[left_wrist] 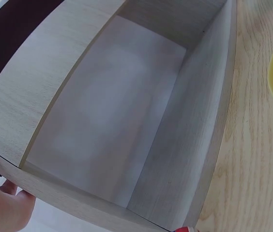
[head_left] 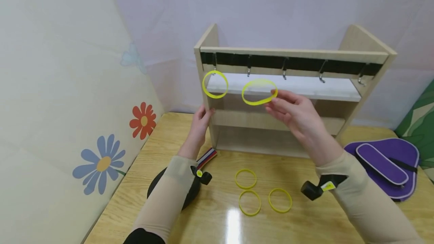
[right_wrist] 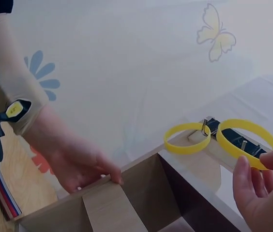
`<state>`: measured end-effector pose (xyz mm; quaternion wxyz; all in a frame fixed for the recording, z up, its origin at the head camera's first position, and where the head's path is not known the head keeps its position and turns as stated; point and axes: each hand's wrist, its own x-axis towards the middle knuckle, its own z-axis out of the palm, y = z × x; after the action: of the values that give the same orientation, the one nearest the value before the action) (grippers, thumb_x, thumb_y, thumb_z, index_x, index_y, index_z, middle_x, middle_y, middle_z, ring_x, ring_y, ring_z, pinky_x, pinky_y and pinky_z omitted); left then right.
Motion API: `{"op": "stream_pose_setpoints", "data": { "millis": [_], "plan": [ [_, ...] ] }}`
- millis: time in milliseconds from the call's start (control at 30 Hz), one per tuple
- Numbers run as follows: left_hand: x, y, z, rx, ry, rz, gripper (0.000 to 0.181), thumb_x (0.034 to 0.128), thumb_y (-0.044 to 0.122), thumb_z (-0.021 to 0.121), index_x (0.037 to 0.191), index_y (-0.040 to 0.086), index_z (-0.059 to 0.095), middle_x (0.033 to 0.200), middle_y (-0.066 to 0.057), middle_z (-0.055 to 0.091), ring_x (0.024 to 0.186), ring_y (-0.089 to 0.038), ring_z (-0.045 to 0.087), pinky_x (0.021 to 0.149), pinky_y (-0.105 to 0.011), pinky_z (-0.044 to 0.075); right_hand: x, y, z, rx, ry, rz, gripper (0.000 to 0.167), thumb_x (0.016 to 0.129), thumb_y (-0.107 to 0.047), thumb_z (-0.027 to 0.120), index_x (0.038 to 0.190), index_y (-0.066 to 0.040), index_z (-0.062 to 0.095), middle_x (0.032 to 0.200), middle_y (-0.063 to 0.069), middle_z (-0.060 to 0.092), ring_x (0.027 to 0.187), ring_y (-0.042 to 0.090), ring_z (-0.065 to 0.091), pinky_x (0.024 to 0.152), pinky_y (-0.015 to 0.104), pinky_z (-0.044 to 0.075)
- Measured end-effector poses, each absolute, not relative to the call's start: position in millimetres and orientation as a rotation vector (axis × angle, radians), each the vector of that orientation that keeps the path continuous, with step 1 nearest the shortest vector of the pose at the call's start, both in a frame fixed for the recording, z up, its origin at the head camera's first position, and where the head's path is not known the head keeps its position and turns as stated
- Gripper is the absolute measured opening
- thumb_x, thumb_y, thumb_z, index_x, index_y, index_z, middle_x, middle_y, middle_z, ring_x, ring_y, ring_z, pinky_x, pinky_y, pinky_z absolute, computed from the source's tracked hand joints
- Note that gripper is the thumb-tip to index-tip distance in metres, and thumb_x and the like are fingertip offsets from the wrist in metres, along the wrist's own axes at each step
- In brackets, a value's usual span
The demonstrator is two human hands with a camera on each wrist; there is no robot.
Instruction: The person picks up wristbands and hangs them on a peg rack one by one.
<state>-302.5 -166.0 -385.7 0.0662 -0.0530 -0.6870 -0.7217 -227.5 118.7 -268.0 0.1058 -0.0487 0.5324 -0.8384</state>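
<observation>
A yellow wristband (head_left: 259, 92), pinched between thumb and fingertips of my right hand (head_left: 298, 114), is held in front of the rack's second hook. Another yellow wristband (head_left: 215, 85) hangs from the leftmost metal hook (head_left: 215, 61). The wooden rack (head_left: 298, 52) has a black strip across its front with several hooks. At the rack's left side panel, my left hand (head_left: 199, 125) grips the edge; the right wrist view shows that hand (right_wrist: 81, 159) with a fingertip over the edge. The hanging wristband (right_wrist: 187, 138) and held wristband (right_wrist: 248, 140) appear close together there.
Three yellow wristbands (head_left: 250, 202) lie on the wooden table (head_left: 217, 214) before the rack. A dark round object (head_left: 191, 195) with a striped ribbon (head_left: 207, 158) is partly behind the left forearm. A purple case (head_left: 383, 166) lies at right. A flower-printed wall (head_left: 68, 104) stands at left.
</observation>
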Motion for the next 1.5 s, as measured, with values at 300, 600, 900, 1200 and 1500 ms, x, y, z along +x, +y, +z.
{"op": "stream_pose_setpoints", "data": {
  "millis": [300,600,900,1200,1500],
  "plan": [
    [-303,-167,-387,-0.176,-2.063,-2.184,0.051,0.0961,0.013,0.051,0.147,0.013,0.046,0.142,-0.025,0.048,0.110,-0.019,0.051,0.097,-0.037,0.041,-237,102,-265,-0.163,1.405,-2.619,0.019,0.091,0.002,0.064,0.110,0.000,0.064,0.098,0.008,0.070,0.085,0.017,0.071,0.081,0.025,0.058],
    [-301,-166,-388,-0.165,-2.061,-2.177,0.048,0.0968,0.013,0.051,0.145,0.012,0.049,0.133,-0.017,0.055,0.106,-0.017,0.053,0.094,-0.035,0.042,-243,91,-268,-0.089,1.357,-2.668,0.014,0.093,0.007,0.059,0.099,-0.003,0.067,0.090,0.008,0.071,0.080,0.017,0.072,0.077,0.026,0.058],
    [-301,-165,-389,-0.153,-2.078,-2.169,0.051,0.0959,0.014,0.051,0.147,0.012,0.047,0.137,-0.017,0.053,0.110,-0.019,0.051,0.097,-0.038,0.041,-246,86,-273,-0.052,1.372,-2.673,0.014,0.092,0.008,0.058,0.097,-0.002,0.066,0.088,0.009,0.070,0.077,0.018,0.072,0.075,0.026,0.059],
    [-301,-165,-389,-0.143,-2.075,-2.171,0.052,0.0954,0.015,0.050,0.148,0.015,0.046,0.138,-0.020,0.052,0.109,-0.019,0.052,0.097,-0.037,0.041,-248,86,-278,-0.019,1.481,-2.607,0.019,0.092,0.003,0.062,0.110,-0.002,0.062,0.100,0.010,0.067,0.084,0.017,0.072,0.081,0.025,0.057],
    [-304,-165,-388,-0.164,-2.066,-2.178,0.052,0.0960,0.015,0.051,0.147,0.015,0.046,0.142,-0.025,0.048,0.110,-0.019,0.051,0.097,-0.038,0.040,-250,85,-279,-0.060,1.476,-2.591,0.020,0.093,0.006,0.060,0.110,-0.003,0.063,0.097,0.009,0.070,0.084,0.018,0.072,0.079,0.026,0.058]
  ]
}}
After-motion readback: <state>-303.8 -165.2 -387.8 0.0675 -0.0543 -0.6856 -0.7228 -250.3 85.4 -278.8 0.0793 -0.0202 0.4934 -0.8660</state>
